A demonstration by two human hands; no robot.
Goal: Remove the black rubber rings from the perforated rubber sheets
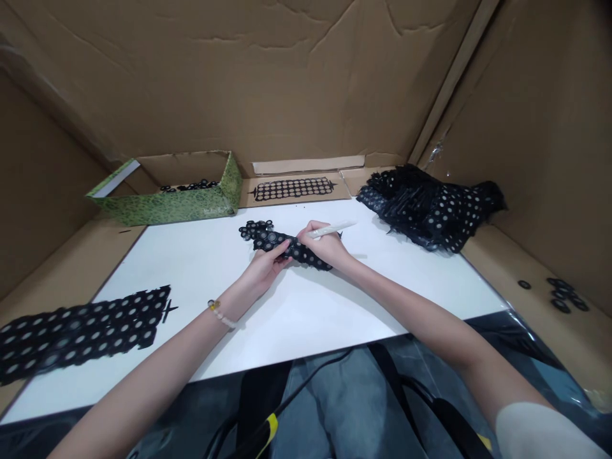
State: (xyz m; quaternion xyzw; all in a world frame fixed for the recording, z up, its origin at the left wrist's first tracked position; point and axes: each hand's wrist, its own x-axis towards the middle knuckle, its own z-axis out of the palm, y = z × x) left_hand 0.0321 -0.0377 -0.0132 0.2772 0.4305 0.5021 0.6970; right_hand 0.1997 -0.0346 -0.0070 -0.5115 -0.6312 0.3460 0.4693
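Note:
A black perforated sheet [306, 254] with rows of round holes is held above the white tabletop. My left hand [268, 262] grips its left part, thumb on top and fingers beneath. In my right hand [326, 245] is a white pen-like tool [337, 228], its back end pointing right; the tip is hidden by my fingers at the sheet. Just beyond the sheet's left end lies a small pile of black rings [255, 228].
A green box [191, 205] with black rings stands back left. A ring-hole frame [294, 189] lies on cardboard at the back. Stacked black sheets [430, 207] lie right, another sheet [81, 331] left. Loose rings [567, 294] rest far right. Cardboard walls [287, 83] surround the table.

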